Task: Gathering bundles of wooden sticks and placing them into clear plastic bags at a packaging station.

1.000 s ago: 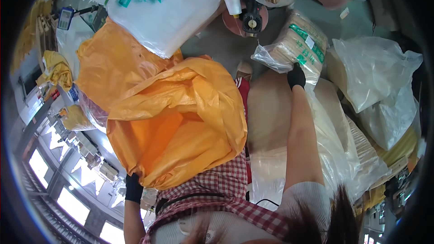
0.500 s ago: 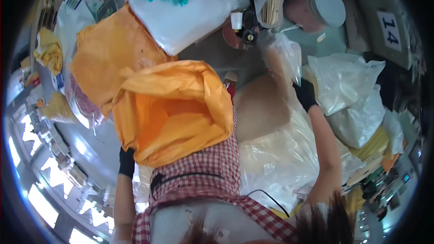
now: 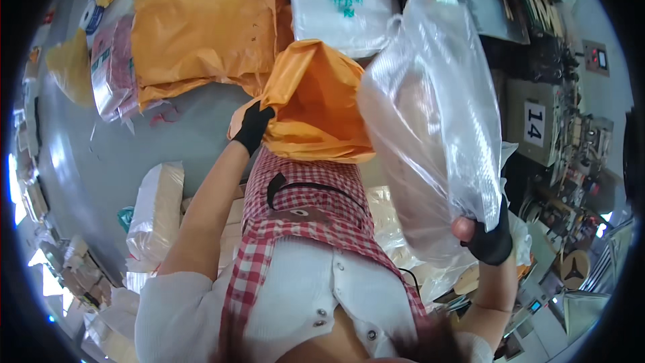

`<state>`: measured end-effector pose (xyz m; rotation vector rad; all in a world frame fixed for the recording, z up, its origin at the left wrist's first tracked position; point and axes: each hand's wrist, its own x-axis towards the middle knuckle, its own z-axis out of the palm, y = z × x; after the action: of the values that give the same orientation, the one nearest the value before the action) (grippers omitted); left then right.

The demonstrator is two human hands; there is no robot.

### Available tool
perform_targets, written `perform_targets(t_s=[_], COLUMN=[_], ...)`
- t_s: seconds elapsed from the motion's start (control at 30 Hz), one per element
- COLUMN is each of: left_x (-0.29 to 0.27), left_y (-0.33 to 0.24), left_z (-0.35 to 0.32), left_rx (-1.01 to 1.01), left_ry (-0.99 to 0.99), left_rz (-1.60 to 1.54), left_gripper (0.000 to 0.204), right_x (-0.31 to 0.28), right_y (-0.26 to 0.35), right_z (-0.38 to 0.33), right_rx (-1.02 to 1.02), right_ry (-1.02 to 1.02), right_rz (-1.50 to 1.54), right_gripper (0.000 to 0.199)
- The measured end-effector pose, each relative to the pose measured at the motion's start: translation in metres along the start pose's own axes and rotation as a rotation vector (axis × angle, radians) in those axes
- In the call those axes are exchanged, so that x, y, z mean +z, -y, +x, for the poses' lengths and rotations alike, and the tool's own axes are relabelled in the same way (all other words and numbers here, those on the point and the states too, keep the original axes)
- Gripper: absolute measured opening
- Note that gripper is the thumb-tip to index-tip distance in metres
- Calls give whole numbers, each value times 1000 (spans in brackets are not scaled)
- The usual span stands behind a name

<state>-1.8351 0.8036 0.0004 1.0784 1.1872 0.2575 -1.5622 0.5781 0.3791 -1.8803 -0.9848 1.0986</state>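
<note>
We have the left hand [image 3: 255, 125] closed on the rim of the sack [image 3: 314, 117], a fold bunched in its grasp; the right hand [image 3: 489, 240] grips the bag [image 3: 433, 117] near its lower end, bare thumb pressed against the plastic; the sack sits in front of the apron [image 3: 306, 187], its mouth agape, and the bag is held up just to its right, overlapping its edge in our view, so we cannot tell whether the 2 touch.

As we judge it, the chief danger is a slip: the film looks slick and we see only 1 end held, so the bag could swing or slide away if its load shifted; a thin fold could also stretch or tear; the sack's rim has just 1 hand on it, so the far side could sag and narrow the mouth, or fold over if the bag knocked it.

The bag is clear, shiny and finely creased, long and bulging, its pale contents too masked by glare to name; the sack is limp orange sheeting in soft, crumpled folds; beyond it, the bundle [image 3: 342, 17] looks like a flat white block in glossy wrap, and the parcel [image 3: 205, 30] is boxier, orange and wrinkled; the apron is red-and-white checked cloth.
</note>
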Motion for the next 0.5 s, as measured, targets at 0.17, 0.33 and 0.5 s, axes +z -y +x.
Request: perform_targets(t_s=[0.17, 0.33, 0.5], left_x=[-49, -108, -200], left_y=[69, -36, -101], left_z=[38, -27, -102], left_rx=[45, 202, 265], left_ry=[102, 135, 40], left_rz=[-651, -604, 90], left_gripper=[38, 36, 46], right_x=[83, 145, 209], right_y=[-7, -34, -18], right_z=[7, 34, 58], right_rx=[-157, -105, -387], right_ry=[304, 363, 661], right_rz=[83, 362, 335], right_gripper=[38, 28, 33])
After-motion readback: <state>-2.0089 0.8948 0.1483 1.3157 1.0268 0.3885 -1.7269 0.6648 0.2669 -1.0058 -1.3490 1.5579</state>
